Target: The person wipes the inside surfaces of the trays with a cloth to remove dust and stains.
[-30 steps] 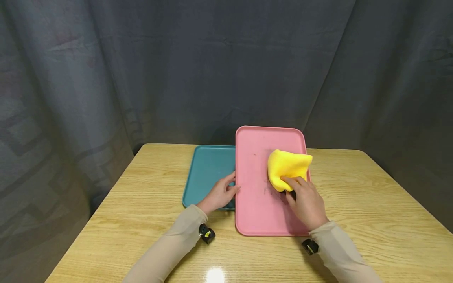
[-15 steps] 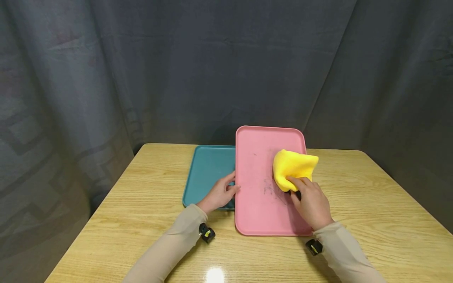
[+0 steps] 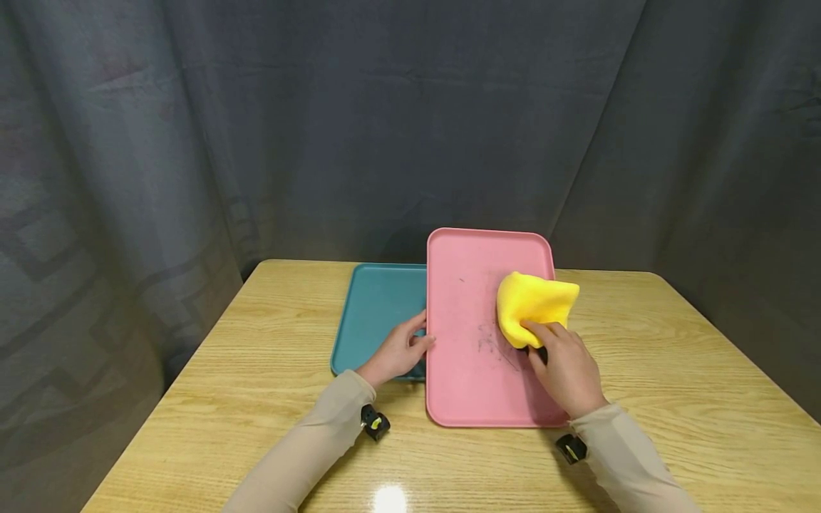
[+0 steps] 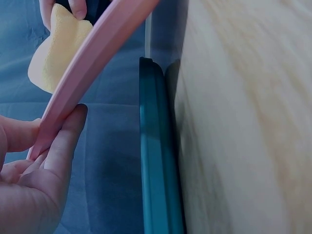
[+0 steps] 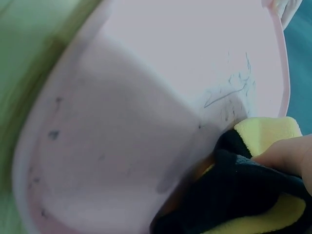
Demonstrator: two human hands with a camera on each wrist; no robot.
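The pink tray (image 3: 468,385) is held tilted up off the table, its left rim pinched between the thumb and fingers of my left hand (image 3: 400,349). In the left wrist view, the fingers (image 4: 68,141) lie under the rim and the thumb on top. My right hand (image 3: 564,367) grips a bunched cleaning cloth (image 3: 532,303), yellow on one side and black on the other, against the right part of the tray. Dark scribble marks (image 5: 234,90) show on the tray's surface left of the cloth, with smaller specks near its rim. The cloth hides part of the tray.
A teal tray (image 3: 381,306) lies flat on the wooden table (image 3: 282,313), partly behind the pink one. Grey curtains (image 3: 410,142) hang behind the table and along its sides. Both wrists carry small black cameras.
My right hand with the cloth has shifted a little to the right across the pink tray, uncovering more dark marks. The left hand and both trays have stayed put.
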